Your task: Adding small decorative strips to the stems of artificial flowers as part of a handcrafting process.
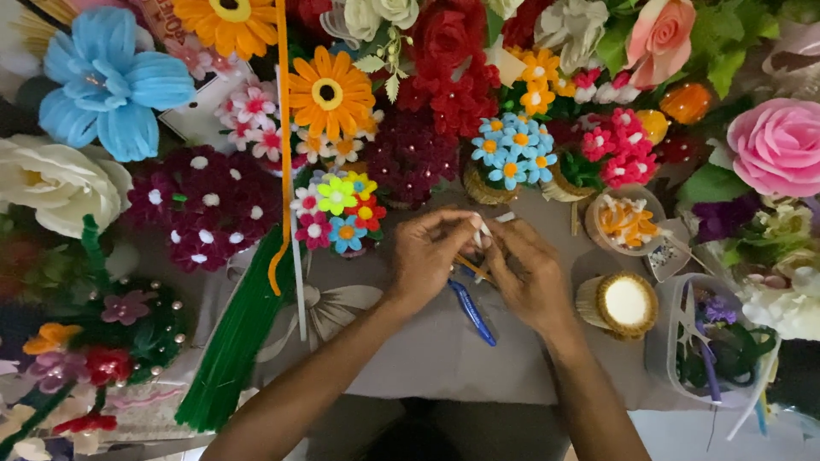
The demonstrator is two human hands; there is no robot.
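Left hand (427, 256): we find it closed in a pinch, thumb and forefinger nipping the upper end of a thin orange pipe-cleaner stem (470, 266) tipped with a small white piece.
Right hand (525, 273): closed likewise, fingers curled over the lower part of the same stem; both hands hold it between them, fingertips all but touching.
Stem position: we place it at the centre of the grey cloth-covered bench (427, 358), raised just above the cloth.
Long axis: it runs on a slant, from upper left at the left hand's fingertips down to the right under the right hand.
Nearer hand: neither; we judge the stem shared evenly, its white tip at the meeting of the fingertips.
Below the hands: a blue-handled tool (472, 312) lies on the cloth, just under the stem, touched by neither hand.
Surroundings: a bundle of green pipe cleaners (235, 341) lies well to the left; a small woven basket with a white disc top (626, 302) stands near the right wrist; pots of handmade blue flowers with orange centres (511, 155) stand beyond the hands.
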